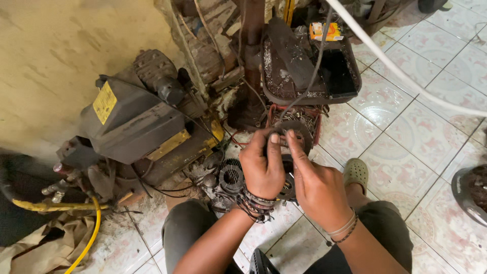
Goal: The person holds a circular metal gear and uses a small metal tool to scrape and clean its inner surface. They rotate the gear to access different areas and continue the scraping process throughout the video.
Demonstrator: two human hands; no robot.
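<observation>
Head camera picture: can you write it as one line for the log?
left hand: grips dark round metal part | right hand: fingers on same part | below: red tray of screws | floor: patterned tiles

The thing you're holding is a dark, round metal part (pixel 297 133), roughly ring- or disc-shaped, grimy and dull grey-black all over. It sits up off the floor, raised in front of you above the red tray of small hardware, and stands nearly on edge with its flat face turned toward you. Only its upper arc and right rim show; the lower and left portions are hidden behind your fingers. The rim looks thick and slightly uneven, with a paler worn patch near the top. It may have a central opening, though the view is too dark and too covered to tell for certain.
</observation>
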